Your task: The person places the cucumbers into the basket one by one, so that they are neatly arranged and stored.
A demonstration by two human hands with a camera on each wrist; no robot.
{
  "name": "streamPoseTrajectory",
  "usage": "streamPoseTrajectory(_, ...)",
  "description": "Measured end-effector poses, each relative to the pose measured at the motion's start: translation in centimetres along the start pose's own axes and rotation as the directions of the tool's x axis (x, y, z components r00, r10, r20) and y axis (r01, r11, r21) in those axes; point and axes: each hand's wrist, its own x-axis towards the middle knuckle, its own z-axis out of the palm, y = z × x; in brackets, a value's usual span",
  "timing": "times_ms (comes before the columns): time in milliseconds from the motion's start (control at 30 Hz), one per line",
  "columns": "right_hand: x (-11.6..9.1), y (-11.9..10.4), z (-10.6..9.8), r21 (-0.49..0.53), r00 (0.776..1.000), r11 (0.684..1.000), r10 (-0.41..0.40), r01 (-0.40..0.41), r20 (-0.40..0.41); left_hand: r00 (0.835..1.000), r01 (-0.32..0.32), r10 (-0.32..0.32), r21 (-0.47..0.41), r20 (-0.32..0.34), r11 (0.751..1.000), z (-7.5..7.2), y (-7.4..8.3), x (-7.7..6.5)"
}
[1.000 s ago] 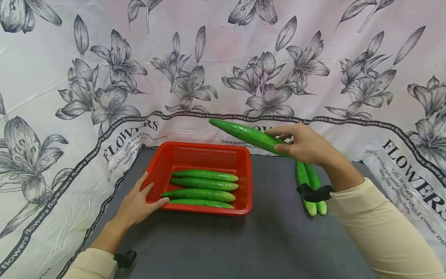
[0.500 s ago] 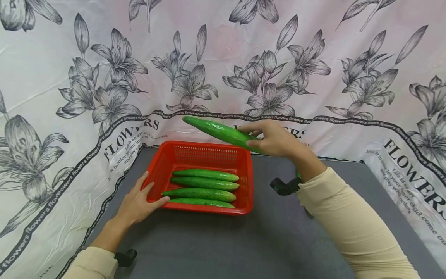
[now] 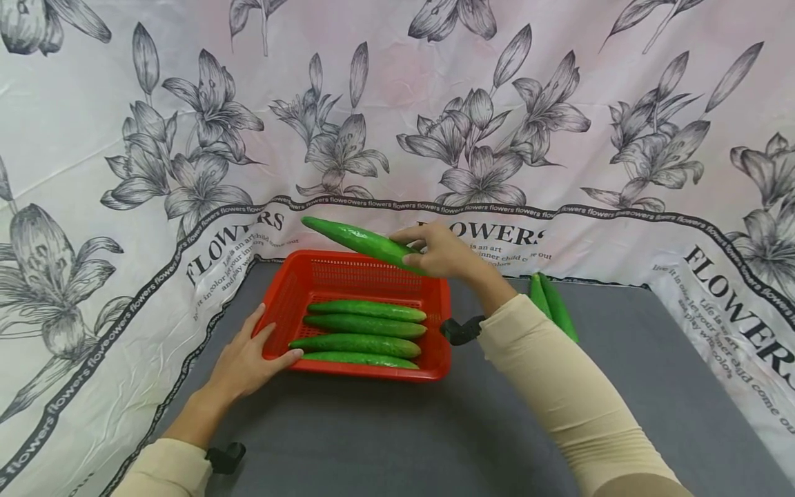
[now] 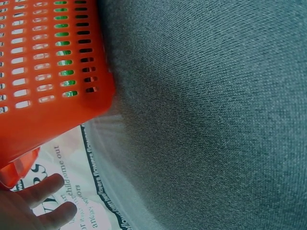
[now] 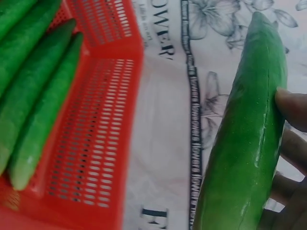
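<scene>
In the head view my right hand (image 3: 442,250) pinches a long green cucumber (image 3: 360,238) between thumb and fingers. It hangs tilted over the back of a red plastic basket (image 3: 444,345), its tapered tip pointing left. The right wrist view shows the thumb against one side of this cucumber (image 5: 249,129), fingers behind. Several cucumbers (image 3: 366,326) lie side by side in the basket. At its front left corner my left hand (image 3: 245,362) rests on the rim, thumb over the edge. Two straight, spread fingers (image 4: 43,189) of it show beside the basket (image 4: 57,108) in the left wrist view.
Two more cucumbers (image 3: 555,307) lie on the grey tabletop (image 3: 385,435) at the right, partly hidden by the right sleeve (image 3: 559,386). A white flower-printed sheet (image 3: 397,138) stands behind and around the table.
My right hand has carried the cucumber left, from the right of the basket to over its back, and slightly down of late. The left hand and basket stay put.
</scene>
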Motion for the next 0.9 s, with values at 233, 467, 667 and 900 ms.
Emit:
streamPoseTrajectory(233,1.7,1.4,2.3,-0.03,1.0,1.0,-0.001,0.001,-0.015,1.0,-0.001,0.001,0.002,-0.012,1.0,0.0,0.0,0.0)
streamPoseTrajectory(467,2.9,3.3,4.4,-0.045,0.999,0.999,0.024,-0.025,-0.022,1.0,0.003,-0.003,0.008,-0.002,1.0,0.2,-0.1,0.2)
streamPoseTrajectory(667,3.6,4.5,5.7,-0.055,0.994,0.992,0.111,-0.111,-0.014,1.0,0.002,-0.002,0.008,0.001,1.0,0.0,0.0,0.2)
streamPoseTrajectory(900,4.4,6.0,7.7,-0.098,0.984,0.979,0.179,-0.179,-0.002,1.0,-0.005,0.005,0.004,-0.008,1.0,0.0,-0.1,0.1)
